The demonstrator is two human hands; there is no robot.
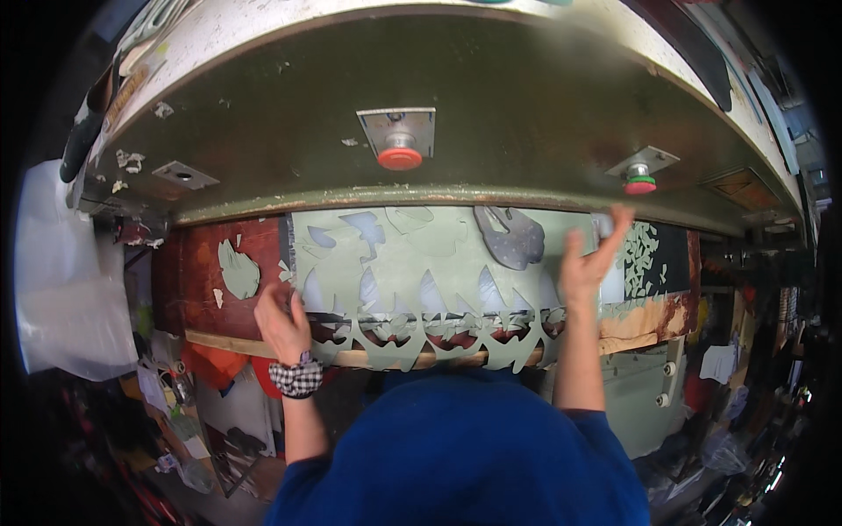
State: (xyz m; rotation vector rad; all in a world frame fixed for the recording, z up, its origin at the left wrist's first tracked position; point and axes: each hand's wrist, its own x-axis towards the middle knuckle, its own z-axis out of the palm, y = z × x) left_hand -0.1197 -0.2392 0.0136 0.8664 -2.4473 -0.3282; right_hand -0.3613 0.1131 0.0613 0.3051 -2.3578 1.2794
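A pale green sheet (399, 254) lies across the work bed, with rows of curved cut-outs and a ragged front edge hanging over the bed's near side. On its far part rests a dark grey, curved cutting die (515, 241). My left hand (282, 323) is at the sheet's left edge, thumb apart from the fingers, with nothing visible in it. My right hand (593, 265) is raised over the sheet's right edge, fingers stretched and thumb spread, slightly blurred. Cut green pieces (238, 270) lie in a small pile left of the sheet.
The green press head (500, 96) spans the far side, carrying a red button (400, 158) and a green-and-red button (639, 184). Small green scraps (640, 259) cover the dark board on the right. A wooden strip (649, 323) edges the bed. Clear plastic (70, 280) hangs at left.
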